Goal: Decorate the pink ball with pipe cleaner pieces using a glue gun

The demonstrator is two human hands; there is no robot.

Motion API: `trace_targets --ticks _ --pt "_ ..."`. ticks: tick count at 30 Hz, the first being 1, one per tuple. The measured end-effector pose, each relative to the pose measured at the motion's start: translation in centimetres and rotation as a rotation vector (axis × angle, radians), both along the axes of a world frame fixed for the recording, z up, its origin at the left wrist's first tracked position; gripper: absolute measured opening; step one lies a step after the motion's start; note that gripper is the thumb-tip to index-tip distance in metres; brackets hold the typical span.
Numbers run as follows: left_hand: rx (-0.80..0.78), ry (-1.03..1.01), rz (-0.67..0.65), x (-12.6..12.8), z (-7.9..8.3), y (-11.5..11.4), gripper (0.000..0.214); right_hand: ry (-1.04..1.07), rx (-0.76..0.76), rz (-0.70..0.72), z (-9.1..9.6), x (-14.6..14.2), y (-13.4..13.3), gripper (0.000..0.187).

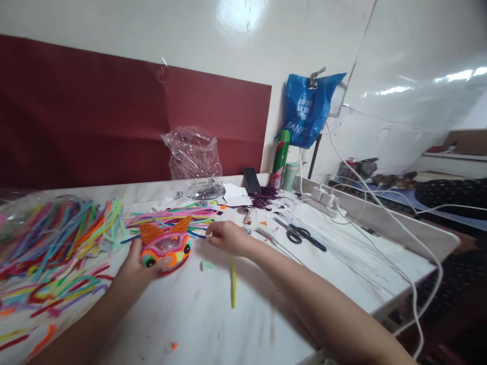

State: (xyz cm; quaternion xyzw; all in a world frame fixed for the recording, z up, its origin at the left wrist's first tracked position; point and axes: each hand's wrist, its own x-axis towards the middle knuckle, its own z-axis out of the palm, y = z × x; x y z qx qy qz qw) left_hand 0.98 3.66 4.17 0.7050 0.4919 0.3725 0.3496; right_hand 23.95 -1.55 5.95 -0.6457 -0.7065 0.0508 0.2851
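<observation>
Your left hand (139, 264) grips a fuzzy animal face (174, 257) over the left half of the table (201, 324); ears (150, 234) and eyes (186, 249) are on, anything left unclear. Your right hand (229, 238), fingers curled, contents hidden, is near pipe cleaners (201, 212) toward the back edge.

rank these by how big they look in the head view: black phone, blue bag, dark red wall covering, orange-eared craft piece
1. Dark red wall covering
2. Blue bag
3. Orange-eared craft piece, partly covered and nearer the camera
4. Black phone
</observation>
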Motion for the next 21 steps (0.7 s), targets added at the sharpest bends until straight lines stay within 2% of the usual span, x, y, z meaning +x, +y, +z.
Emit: trace_targets --ticks 3,5,7,10,12,15,21 --pt "0.002 -0.070 -0.050 -0.1 -0.6 0.0 0.061 -0.096 -0.032 -0.165 1.6 3.1 -0.8 0.014" --pt "-0.020 -0.123 -0.147 -0.3 -1.1 0.1 0.062 -0.171 -0.058 -0.299 1.6 5.8 -1.5 0.017" --pt "0.006 -0.172 -0.183 -0.4 -1.4 0.2 0.059 -0.244 -0.111 -0.398 0.6 8.4 -2.1 0.020" --pt "0.041 -0.115 -0.130 -0.5 -1.5 0.4 0.062 -0.319 -0.242 -0.492 -2.0 11.2 -2.9 0.022" --pt "0.051 -0.084 -0.114 -0.5 -1.6 0.4 0.067 -0.362 -0.287 -0.503 -3.6 12.0 -3.3 0.017" --pt "0.062 -0.110 -0.158 -0.3 -1.8 0.2 0.067 -0.402 -0.296 -0.519 -5.1 12.3 -3.5 0.022" --pt "0.165 -0.093 -0.150 -0.2 -2.8 0.2 0.065 -0.405 -0.235 -0.548 -5.1 12.8 -3.8 0.027"
